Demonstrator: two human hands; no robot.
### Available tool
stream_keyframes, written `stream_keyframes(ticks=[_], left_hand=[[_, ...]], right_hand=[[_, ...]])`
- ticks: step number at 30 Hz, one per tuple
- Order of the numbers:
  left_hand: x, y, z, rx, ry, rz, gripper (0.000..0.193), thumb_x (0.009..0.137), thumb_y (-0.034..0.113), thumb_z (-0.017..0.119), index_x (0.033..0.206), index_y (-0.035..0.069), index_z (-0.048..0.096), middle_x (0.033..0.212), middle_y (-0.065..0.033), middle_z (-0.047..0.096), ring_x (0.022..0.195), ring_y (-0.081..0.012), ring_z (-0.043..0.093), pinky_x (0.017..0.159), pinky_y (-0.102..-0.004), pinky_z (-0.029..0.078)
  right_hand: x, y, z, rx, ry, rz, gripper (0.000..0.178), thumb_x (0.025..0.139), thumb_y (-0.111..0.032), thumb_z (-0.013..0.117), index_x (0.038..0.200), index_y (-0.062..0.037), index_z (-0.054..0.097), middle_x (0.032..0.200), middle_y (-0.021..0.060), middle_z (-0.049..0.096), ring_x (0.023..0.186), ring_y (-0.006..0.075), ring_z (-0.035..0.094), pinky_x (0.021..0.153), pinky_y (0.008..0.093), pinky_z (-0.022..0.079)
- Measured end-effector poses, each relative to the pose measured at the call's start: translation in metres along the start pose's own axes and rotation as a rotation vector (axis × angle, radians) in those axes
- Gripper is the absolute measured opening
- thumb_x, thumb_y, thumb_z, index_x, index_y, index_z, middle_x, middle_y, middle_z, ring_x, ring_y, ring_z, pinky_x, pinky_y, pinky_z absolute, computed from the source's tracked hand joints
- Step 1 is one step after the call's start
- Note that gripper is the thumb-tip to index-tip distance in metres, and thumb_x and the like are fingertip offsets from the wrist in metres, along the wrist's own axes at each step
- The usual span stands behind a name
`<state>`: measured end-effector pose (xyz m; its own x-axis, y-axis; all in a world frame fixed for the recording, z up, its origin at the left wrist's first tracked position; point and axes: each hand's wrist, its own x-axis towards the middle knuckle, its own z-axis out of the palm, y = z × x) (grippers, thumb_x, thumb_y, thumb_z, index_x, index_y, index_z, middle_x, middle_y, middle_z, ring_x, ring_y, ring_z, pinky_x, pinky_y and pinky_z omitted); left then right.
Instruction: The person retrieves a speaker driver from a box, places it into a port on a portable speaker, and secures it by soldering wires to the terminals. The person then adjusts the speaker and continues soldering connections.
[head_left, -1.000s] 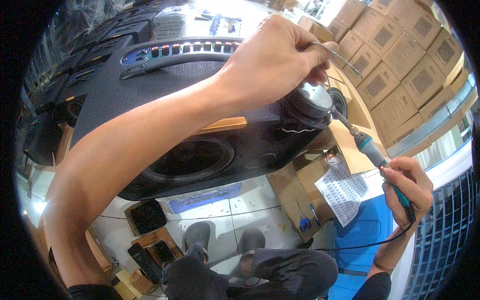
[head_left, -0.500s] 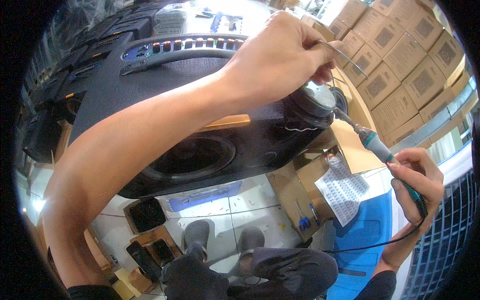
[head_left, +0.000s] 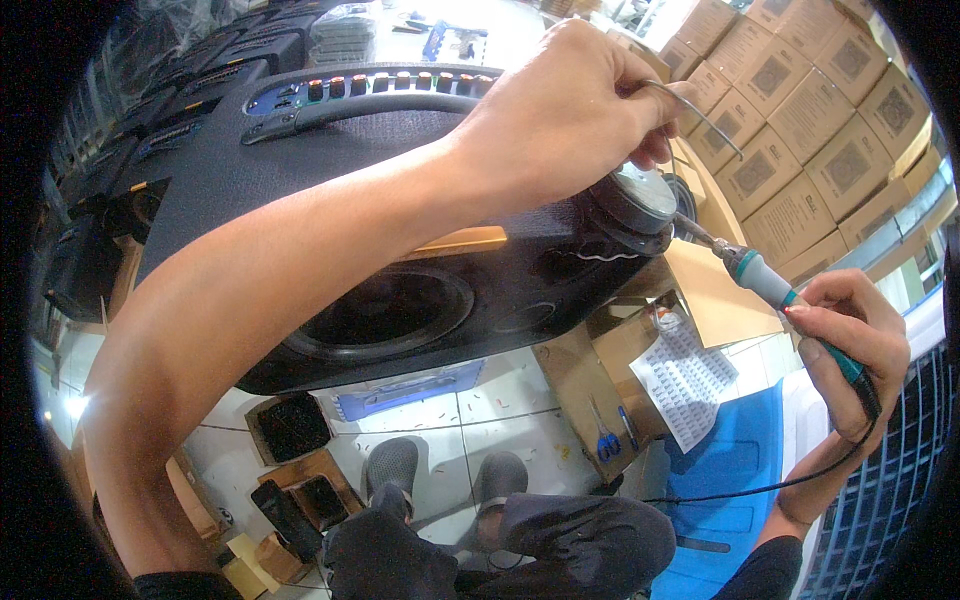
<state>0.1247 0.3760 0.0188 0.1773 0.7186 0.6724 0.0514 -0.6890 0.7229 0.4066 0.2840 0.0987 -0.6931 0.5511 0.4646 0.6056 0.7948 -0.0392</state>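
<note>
A soldering iron (head_left: 766,281) with a grey and teal handle is gripped in my right hand (head_left: 862,345). Its tip points left at the rim of a round speaker driver (head_left: 645,198), close to it; contact is hard to make out. My left hand (head_left: 575,115) reaches across and over the driver, pinching a thin grey wire (head_left: 722,134), which looks like solder, whose end sticks out to the right. Part of the driver is hidden under that hand. The driver sits at the right end of a large black speaker cabinet (head_left: 215,205) with a handle and a row of knobs.
Stacked cardboard boxes (head_left: 805,115) rise at the far right. Below the cabinet are a printed sheet (head_left: 685,385), blue scissors (head_left: 607,440) and a blue plastic surface (head_left: 735,440). More black cabinets (head_left: 180,120) stand at left. The iron's cable (head_left: 745,491) runs beside my right leg.
My right hand has shifted slightly right and up with the soldering iron, and the iron's tip has moved a little to the right. My left hand has barely moved.
</note>
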Motion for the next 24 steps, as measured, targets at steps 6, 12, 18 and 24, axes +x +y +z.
stream_keyframes(ticks=[6,12,18,24], left_hand=[[-0.0011,0.0032,0.001,-0.021,0.002,-0.018,0.028,0.102,0.018,0.06,0.102,-0.007,0.07,0.086,-0.0124,0.073,0.076,-0.0168,0.072,0.07,-0.0283,0.058],[-0.0006,0.0028,0.0004,0.007,-0.003,-0.022,0.028,0.102,0.019,0.06,0.103,-0.007,0.07,0.086,-0.012,0.073,0.076,-0.0167,0.072,0.07,-0.0282,0.058],[-0.0004,0.001,0.0009,0.004,0.009,-0.02,0.027,0.102,0.018,0.059,0.105,-0.007,0.07,0.086,-0.0122,0.073,0.077,-0.0168,0.072,0.071,-0.0287,0.058],[0.0001,-0.0008,0.0017,-0.007,0.018,-0.026,0.027,0.102,0.018,0.059,0.105,-0.007,0.07,0.087,-0.0128,0.073,0.077,-0.0176,0.072,0.072,-0.0289,0.058]], right_hand=[[-0.0002,-0.0009,0.0015,-0.002,0.007,-0.002,0.033,0.066,-0.002,0.07,0.098,-0.0054,0.078,0.089,0.0145,0.064,0.071,0.017,0.059,0.063,0.0251,0.043],[-0.001,-0.0017,0.0023,-0.005,0.018,0.005,0.033,0.066,-0.002,0.071,0.098,-0.0058,0.078,0.09,0.0144,0.064,0.071,0.0171,0.059,0.063,0.0248,0.043],[-0.0016,-0.006,0.0043,-0.03,0.028,0.004,0.033,0.067,-0.002,0.073,0.098,-0.0084,0.078,0.09,0.0144,0.064,0.072,0.0174,0.059,0.063,0.0252,0.044],[-0.0006,-0.0055,0.0067,-0.045,0.025,-0.03,0.031,0.068,0.0,0.074,0.097,-0.0107,0.079,0.091,0.0144,0.064,0.075,0.0189,0.062,0.065,0.0264,0.047]])
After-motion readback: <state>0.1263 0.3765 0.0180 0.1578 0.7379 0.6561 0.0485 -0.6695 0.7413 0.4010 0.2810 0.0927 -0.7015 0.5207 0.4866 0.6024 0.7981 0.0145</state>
